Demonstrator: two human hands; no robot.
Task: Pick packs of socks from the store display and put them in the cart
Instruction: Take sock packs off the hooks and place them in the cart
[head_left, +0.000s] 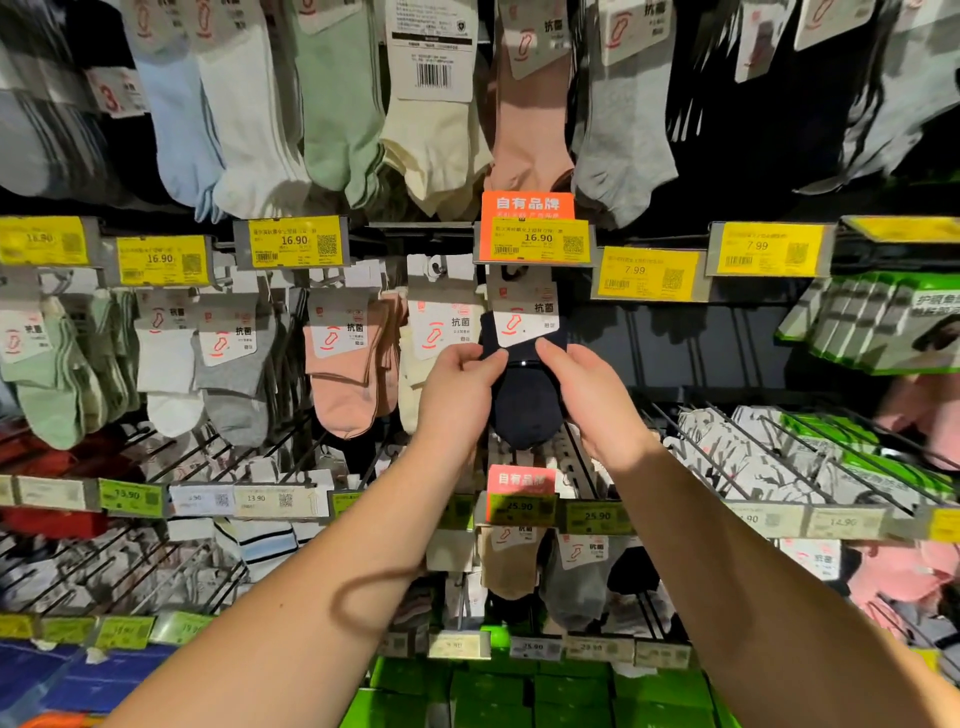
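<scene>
Gripping from both sides, the left hand (457, 387) and the right hand (592, 395) are clamped on one navy sock pack (524, 400), which hangs on the store display (675, 343) directly below the orange price tag (535, 236) reading 16.90. The left thumb and fingertips (493, 358) pinch the pack's left edge just under its white paper label (527, 322), and the right thumb presses the opposite edge at the same height, so the hands sit close together with only the dark fabric between them. The label's top reaches up toward the hook beneath the orange price tag; whether it is still threaded on the hook I cannot tell. Just left of the navy sock pack hangs a cream sock pack (431, 338), partly covered by the left hand, then a pink sock pack (348, 374) and a grey sock pack (234, 374) farther left. Right of the navy sock pack the rack is dark and bare up to the yellow price tag (647, 273) marked 7.99. Both bare forearms rise from the bottom of the view toward the pack. No cart shows in this view.
</scene>
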